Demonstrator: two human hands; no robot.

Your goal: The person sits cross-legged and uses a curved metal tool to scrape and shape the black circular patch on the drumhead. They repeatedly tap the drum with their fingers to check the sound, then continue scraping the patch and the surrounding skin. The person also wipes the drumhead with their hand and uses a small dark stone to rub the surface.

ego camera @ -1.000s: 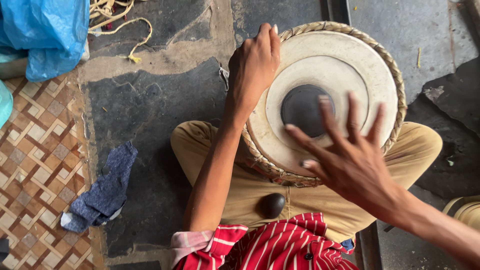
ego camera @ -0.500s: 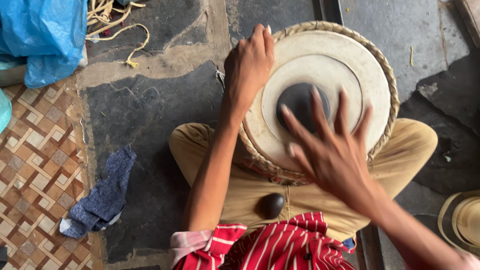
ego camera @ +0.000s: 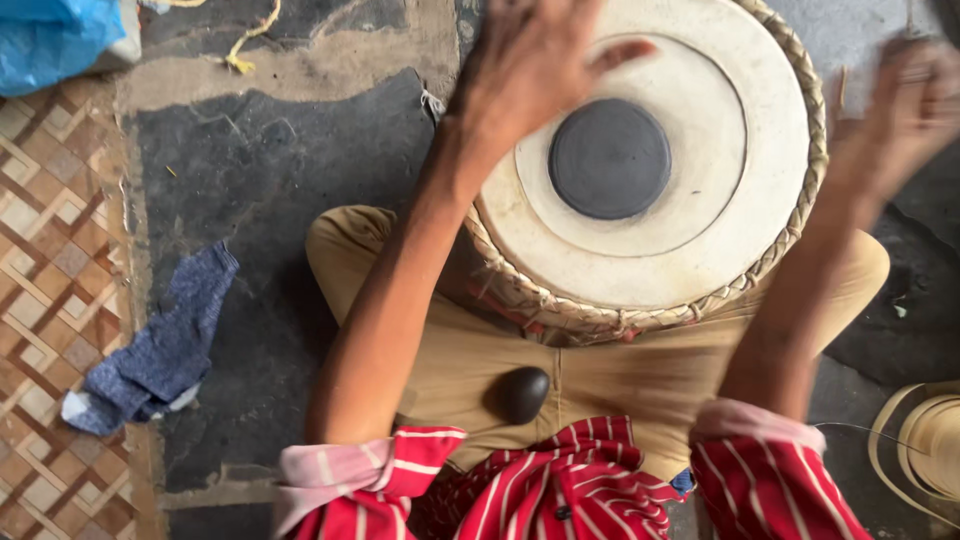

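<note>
A round drum (ego camera: 700, 260) with a pale skin, a black centre disc (ego camera: 609, 158) and a braided rim rests tilted between my knees. My left hand (ego camera: 530, 60) lies on its upper left part, thumb stretched over the skin; the fingertips run out of the top of the picture. My right hand (ego camera: 915, 95) is blurred, off the drum's right edge and above the floor, fingers seemingly curled; whether it holds anything is unclear. A dark oval stone (ego camera: 523, 393) sits on my lap below the drum.
A crumpled blue cloth (ego camera: 160, 350) lies on the dark floor at left, beside patterned tiles (ego camera: 50, 300). A blue plastic bag (ego camera: 50, 40) and yellow cord (ego camera: 250, 40) are at top left. Coiled pale strips (ego camera: 930, 440) lie at lower right.
My right hand has lifted from over the black disc and swung out past the drum's right edge. The left hand stays on the drum. The camera has moved closer.
</note>
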